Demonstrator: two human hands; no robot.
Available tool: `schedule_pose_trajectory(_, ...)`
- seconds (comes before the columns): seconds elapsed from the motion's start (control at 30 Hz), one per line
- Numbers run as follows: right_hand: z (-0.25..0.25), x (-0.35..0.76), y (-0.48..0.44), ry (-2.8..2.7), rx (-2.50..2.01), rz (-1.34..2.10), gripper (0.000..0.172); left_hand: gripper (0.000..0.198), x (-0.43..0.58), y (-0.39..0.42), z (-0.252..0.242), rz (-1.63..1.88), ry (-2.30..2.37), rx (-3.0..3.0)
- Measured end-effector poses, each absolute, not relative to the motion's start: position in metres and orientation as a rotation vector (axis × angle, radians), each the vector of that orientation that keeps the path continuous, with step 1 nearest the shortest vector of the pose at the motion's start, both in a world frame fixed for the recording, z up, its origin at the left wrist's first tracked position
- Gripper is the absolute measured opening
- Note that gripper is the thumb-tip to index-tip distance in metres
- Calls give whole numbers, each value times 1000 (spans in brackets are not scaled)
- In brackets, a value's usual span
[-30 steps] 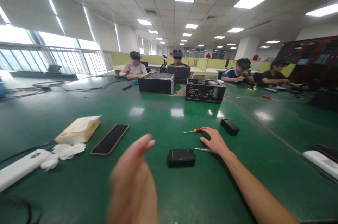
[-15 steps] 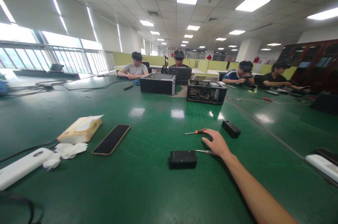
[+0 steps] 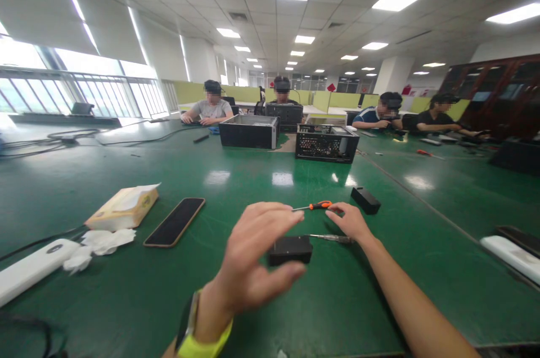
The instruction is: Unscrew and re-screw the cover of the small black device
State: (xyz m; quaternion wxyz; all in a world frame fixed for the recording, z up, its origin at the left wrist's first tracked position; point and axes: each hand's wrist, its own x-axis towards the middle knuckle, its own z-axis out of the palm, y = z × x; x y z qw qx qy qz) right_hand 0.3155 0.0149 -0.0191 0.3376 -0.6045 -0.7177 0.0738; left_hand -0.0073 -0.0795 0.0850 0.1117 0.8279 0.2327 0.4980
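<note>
The left hand [image 3: 257, 257] hangs over the desk [image 3: 105, 313], its grip spread and bare, partly hiding a small black box [image 3: 291, 248]. The right hand [image 3: 352, 222] has its grip loosely parted by an orange-handled screwdriver [image 3: 321, 205]; whether they touch, I cannot tell. Farther back, an open-topped computer case [image 3: 248, 136] shows grey inside; an opened chassis [image 3: 324, 147] reveals parts within.

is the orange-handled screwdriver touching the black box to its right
Apart: the head view shows a strip of green tabletop between the handle end of the orange-handled screwdriver and the black box.
</note>
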Motion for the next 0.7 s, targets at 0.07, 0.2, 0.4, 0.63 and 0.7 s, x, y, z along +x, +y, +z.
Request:
schedule_pose_trajectory(0.07, -14, 319, 9, -1925, -1562, 272, 29, 46, -4, -56, 71, 1243, 717, 2545)
schedule_pose_trajectory(0.2, -10, 326, -1, -2054, -1523, 411, 27, 70, -6, -20, 28, 885, 861, 2579)
schedule_pose_trajectory(0.4, -21, 328, 14, -1954, -1556, 277, 50, 49, -11, -19, 9, 814, 888, 2518)
schedule_pose_trajectory(0.63, -42, 321, 40, -1920, -1542, 270, 46, 33, -9, -21, 6, 860, 890, 2478)
schedule_pose_trajectory(0.7, -45, 322, 43, -1904, -1538, 316, 36, 32, -9, -20, 3, 871, 901, 2467)
